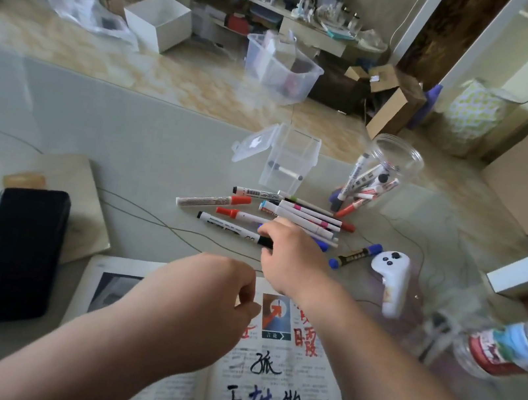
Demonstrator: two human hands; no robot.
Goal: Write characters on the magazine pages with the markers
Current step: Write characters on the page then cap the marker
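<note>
An open magazine (277, 392) lies at the near edge of the table, with large red, black and blue characters written on its right page. My left hand (204, 304) hovers over the top of the magazine, fingers curled in, with nothing visible in it. Beyond the magazine my right hand (291, 256) reaches to a black marker (230, 227) lying on the table and pinches its black cap end. Several more markers (305, 216) with red, pink, blue and green caps lie loose just behind that hand.
A clear jar (393, 158) holding several markers and an open clear box (286, 169) stand behind the pile. A blue-capped marker (354, 255) and a white controller (388, 281) lie to the right, a water bottle (509, 346) at the right edge, and a black phone (8, 256) on the left.
</note>
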